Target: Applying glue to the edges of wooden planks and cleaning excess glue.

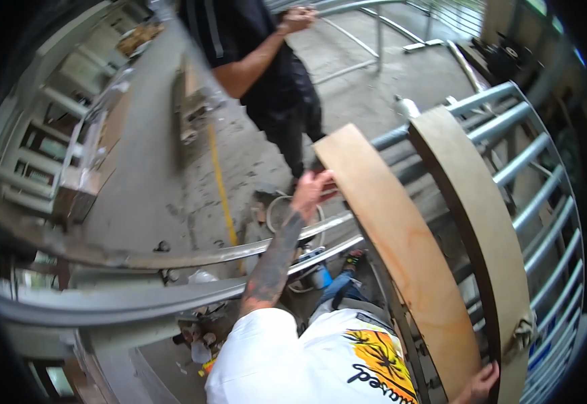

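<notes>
A long, pale wooden board (401,236) stretches from the middle of the view down to the lower right. At its far end my left hand (315,191) holds the left edge, with some fingers hidden behind the wood. My right hand (480,386) grips the near end by its right edge, and part of it is cut off by the frame's lower rim. Beside this board, to the right, a second pale board (478,202) with a dark side lies across the metal rack. A crumpled glove or rag (523,331) rests near its lower end.
A grey tubular metal rack (525,158) spreads under and right of the boards. Curved metal rails (239,254) run across to the left. Another person (266,74) in dark clothes stands ahead. A yellow line (221,182) marks the floor. Cartons (101,158) stand far left.
</notes>
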